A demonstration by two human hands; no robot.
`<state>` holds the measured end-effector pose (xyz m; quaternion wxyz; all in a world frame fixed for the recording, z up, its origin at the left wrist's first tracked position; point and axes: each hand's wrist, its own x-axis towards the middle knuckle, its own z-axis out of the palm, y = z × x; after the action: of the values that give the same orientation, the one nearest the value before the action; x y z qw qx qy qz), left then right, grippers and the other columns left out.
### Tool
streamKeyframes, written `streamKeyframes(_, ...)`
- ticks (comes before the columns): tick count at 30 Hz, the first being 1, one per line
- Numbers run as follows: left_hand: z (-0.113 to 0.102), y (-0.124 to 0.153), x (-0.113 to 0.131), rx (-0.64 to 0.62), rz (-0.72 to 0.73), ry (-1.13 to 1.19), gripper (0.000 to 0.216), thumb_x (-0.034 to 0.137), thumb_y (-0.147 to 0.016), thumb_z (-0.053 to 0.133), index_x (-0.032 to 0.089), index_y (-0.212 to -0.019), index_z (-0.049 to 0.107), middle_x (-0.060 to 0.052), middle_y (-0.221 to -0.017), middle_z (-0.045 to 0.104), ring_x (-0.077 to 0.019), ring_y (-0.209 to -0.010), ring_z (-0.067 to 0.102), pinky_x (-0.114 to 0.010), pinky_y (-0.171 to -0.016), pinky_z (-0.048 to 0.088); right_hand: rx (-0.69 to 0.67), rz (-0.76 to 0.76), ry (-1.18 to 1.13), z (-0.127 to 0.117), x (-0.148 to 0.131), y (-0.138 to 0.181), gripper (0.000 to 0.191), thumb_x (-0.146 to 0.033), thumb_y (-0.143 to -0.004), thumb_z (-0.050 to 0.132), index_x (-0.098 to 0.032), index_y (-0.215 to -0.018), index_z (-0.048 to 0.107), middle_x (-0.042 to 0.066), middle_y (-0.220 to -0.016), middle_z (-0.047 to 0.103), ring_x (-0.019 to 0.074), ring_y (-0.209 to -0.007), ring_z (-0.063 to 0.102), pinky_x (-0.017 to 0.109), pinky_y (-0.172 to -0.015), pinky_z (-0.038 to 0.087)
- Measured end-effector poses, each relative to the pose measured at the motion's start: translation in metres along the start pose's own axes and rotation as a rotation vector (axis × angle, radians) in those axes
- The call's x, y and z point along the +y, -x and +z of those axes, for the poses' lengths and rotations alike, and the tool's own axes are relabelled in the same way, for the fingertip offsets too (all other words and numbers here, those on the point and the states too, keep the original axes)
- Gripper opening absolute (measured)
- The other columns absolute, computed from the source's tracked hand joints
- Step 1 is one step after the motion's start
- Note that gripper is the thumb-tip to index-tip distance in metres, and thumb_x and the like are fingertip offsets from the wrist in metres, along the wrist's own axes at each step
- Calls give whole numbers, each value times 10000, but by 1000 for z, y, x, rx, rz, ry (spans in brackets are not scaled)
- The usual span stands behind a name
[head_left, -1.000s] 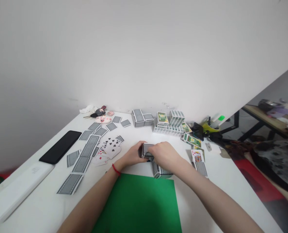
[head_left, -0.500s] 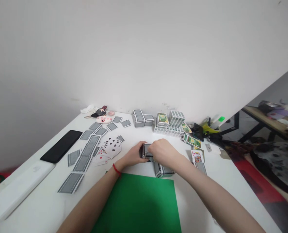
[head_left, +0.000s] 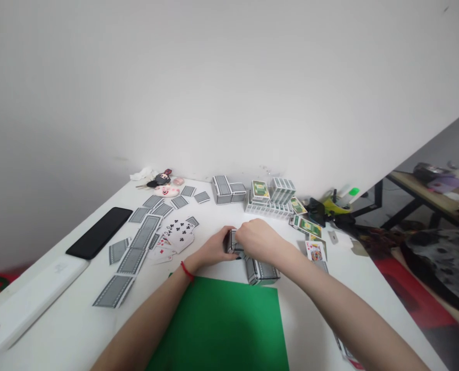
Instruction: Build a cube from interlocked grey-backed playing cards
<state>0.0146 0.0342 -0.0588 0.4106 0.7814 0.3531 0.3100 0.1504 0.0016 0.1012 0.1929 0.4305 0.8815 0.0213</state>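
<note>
My left hand (head_left: 214,247), with a red string at the wrist, is wrapped round the left side of a grey-backed pack of playing cards (head_left: 232,238). Closed at the pack's right side, my right hand (head_left: 262,238) covers part of it; its fingertips are hidden. A second grey pack (head_left: 264,272) lies just below the right hand. In front of the left hand, face-up cards (head_left: 180,233) are fanned out on the white table (head_left: 206,216). A green sheet (head_left: 229,324) lies under and between my forearms.
Loose grey-backed cards (head_left: 138,247) spread across the left side, beside a black phone (head_left: 99,233) and a long white device (head_left: 36,304). Near the wall stand grey packs (head_left: 222,189) and stacked card boxes (head_left: 268,207). A king card (head_left: 315,251) lies right of my right forearm.
The hands and the pack hold nearly the same pose. The whole view has shifted very slightly, and cards at the lower right edge of the table now show more.
</note>
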Motion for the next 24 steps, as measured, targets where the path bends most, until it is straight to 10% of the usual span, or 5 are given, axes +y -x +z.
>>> streamKeyframes(24,-2,-1,0,-33,-22,-40,698,302,-613,741,188,-1211,399,-89,-1156,533,-241,-993,535,-392,-868,444,42,-34,-54,16,17,3,241,-134,-746,466,-138,-807,699,141,-739,692,233,-727,655,262,-546,363)
